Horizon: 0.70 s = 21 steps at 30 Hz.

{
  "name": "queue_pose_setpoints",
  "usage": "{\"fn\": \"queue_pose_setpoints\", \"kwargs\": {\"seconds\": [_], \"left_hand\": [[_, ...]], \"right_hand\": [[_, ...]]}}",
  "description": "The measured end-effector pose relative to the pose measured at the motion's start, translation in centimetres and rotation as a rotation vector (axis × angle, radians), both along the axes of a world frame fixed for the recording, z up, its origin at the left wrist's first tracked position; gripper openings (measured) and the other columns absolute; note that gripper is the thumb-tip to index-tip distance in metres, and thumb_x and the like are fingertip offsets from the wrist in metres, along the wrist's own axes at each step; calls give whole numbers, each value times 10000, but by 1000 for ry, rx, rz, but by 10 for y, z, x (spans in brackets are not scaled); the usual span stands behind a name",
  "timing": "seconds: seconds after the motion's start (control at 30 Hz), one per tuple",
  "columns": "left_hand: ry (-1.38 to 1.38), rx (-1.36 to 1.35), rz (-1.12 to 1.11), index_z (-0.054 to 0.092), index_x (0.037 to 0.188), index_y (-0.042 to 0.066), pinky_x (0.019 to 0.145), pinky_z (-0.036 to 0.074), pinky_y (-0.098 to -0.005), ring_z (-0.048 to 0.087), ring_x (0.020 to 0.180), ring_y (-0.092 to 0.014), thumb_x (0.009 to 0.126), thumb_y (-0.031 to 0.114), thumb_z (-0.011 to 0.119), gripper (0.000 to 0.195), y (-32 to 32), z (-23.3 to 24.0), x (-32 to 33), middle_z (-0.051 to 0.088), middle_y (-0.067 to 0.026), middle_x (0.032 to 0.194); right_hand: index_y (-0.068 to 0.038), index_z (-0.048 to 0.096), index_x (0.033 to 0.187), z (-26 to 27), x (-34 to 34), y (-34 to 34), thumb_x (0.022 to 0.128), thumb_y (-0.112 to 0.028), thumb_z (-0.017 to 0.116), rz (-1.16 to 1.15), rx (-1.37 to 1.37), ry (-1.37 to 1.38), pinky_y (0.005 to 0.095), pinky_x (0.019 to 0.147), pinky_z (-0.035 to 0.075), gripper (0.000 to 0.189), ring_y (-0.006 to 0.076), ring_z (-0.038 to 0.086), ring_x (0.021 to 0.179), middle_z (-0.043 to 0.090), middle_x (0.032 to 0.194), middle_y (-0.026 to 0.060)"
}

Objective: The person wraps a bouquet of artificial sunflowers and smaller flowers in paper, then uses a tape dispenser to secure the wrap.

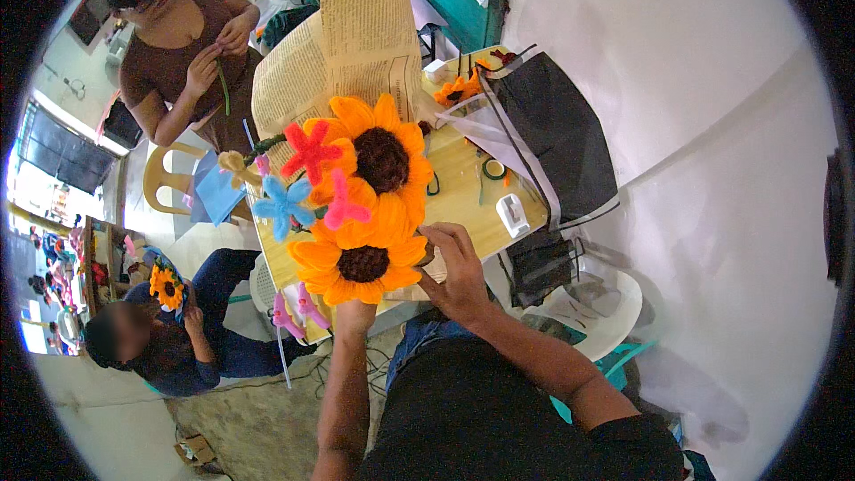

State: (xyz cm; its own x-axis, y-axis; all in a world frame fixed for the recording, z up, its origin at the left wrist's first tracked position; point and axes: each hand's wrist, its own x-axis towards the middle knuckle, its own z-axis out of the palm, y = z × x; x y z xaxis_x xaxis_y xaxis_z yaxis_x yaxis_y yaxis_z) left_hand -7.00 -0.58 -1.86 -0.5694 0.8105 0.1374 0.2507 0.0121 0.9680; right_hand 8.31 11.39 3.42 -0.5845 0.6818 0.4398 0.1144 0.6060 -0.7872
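A bouquet of fuzzy chenille-stem flowers stands raised over the table before me. It has an upper orange sunflower [382, 159], a lower sunflower [364, 263], a red flower [311, 152], a blue flower [284, 206] and a pink flower [345, 202]. My left hand [357, 315] reaches up under the lower sunflower and supports the bouquet; petals hide its fingers. At the bouquet's right side is my right hand [459, 267], thumb and forefinger apart at the petal edges. Whether its hidden fingertips pinch anything is unclear.
Newsprint-patterned wrapping paper [364, 33] covers the wooden table's [467, 187] far side. Green tape [493, 169], a white tape dispenser [512, 216], pink glue guns [287, 317] and black-edged wrapping sheets [551, 140] are around. One person [180, 47] holds a green stem; another [167, 341] holds a sunflower bouquet.
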Motion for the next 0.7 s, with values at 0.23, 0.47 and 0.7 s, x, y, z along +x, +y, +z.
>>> {"fn": "queue_pose_setpoints", "kwargs": {"seconds": [0.23, 0.47, 0.7], "left_hand": [[-255, 207, -67, 312, 1457, 153, 1108, 327, -421, 457, 1268, -263, 922, 272, 602, 620, -34, -42, -63, 431, -66, 1418], [-234, 63, -123, 313, 1458, 154, 1102, 333, -420, 463, 1261, -261, 921, 274, 603, 622, -21, 4, -80, 437, -65, 1413], [-192, 5, -154, 314, 1459, 155, 1096, 339, -420, 468, 1253, -259, 920, 275, 604, 623, -9, 19, -88, 442, -64, 1408]], "right_hand": [[-10, 516, 1234, 16, 9, 3, 707, -81, 760, 95, -23, 7, 428, 946, 451, 586, 369, 517, 1102, 514, 1154, 181], [-23, 540, 1221, 23, 16, 3, 677, -44, 774, 166, -61, 4, 413, 926, 471, 592, 348, 539, 1087, 529, 1142, 164], [-13, 558, 1204, 25, 19, 4, 684, -50, 774, 217, -86, -34, 402, 927, 480, 564, 337, 548, 1094, 544, 1149, 162]]}}
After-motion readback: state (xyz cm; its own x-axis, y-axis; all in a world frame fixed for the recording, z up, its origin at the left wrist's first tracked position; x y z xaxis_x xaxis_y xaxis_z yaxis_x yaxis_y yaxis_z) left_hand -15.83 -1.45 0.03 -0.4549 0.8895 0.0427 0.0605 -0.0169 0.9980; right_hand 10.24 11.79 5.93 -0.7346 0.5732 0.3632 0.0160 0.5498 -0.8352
